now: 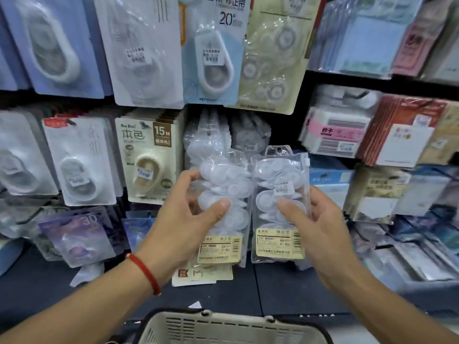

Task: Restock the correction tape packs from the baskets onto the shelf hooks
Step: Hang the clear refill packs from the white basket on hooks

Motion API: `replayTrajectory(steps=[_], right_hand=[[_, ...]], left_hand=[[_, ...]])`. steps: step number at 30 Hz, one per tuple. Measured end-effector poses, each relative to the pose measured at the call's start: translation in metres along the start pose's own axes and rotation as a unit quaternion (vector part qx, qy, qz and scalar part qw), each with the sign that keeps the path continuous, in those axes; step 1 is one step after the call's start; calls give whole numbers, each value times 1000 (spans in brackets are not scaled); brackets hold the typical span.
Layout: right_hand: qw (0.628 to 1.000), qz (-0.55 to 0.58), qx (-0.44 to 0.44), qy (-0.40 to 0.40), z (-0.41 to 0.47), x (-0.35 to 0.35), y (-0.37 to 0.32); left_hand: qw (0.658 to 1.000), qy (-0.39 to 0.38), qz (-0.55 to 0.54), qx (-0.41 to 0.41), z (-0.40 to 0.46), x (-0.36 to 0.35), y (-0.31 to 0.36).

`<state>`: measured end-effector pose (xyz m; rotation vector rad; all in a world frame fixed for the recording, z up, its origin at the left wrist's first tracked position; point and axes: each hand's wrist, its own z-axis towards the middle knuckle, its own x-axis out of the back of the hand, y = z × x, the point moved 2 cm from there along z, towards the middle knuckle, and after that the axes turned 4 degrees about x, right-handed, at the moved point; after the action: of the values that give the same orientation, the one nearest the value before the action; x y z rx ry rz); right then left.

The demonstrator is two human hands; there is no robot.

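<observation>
Two clear plastic correction tape packs mid-hanging: left hand and right hand each pinch one; next, thread the hang-hole onto the hook at twelve o'clock.

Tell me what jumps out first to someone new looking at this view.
Two clear packs of white correction tapes at centre: the left hand grips the left pack, the right hand holds the right pack beside it. Behind them hang rows of carded tapes, such as the beige 15M card, and a basket rim shows at the bottom.
</observation>
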<state>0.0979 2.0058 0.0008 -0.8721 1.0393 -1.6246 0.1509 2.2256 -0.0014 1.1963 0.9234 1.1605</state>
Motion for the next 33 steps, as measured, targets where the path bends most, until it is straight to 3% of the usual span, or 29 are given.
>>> replayTrajectory(steps=[5, 17, 19, 21, 22, 25, 27, 33], right_hand=[[999, -1, -1, -42, 18, 3, -12], [999, 8, -41, -13, 27, -8, -15], [997, -69, -24, 27, 26, -4, -13], [966, -238, 41, 87, 21, -2, -16], [957, -270, 72, 82, 17, -5, -16], [976, -201, 26, -79, 0, -26, -2], [970, -197, 17, -144, -8, -35, 10], [998, -43, -3, -53, -3, -27, 8]], left_hand=[[996, 52, 47, -49, 5, 16, 10], [994, 93, 35, -55, 7, 27, 13], [994, 95, 26, -54, 6, 27, 13], [995, 84, 11, -48, 6, 25, 13], [997, 68, 1, -41, 5, 23, 12], [1000, 8, -26, -5, 2, 11, 5], [1000, -13, -24, -2, 0, 3, 1], [999, 16, -20, -24, 4, 8, 3]])
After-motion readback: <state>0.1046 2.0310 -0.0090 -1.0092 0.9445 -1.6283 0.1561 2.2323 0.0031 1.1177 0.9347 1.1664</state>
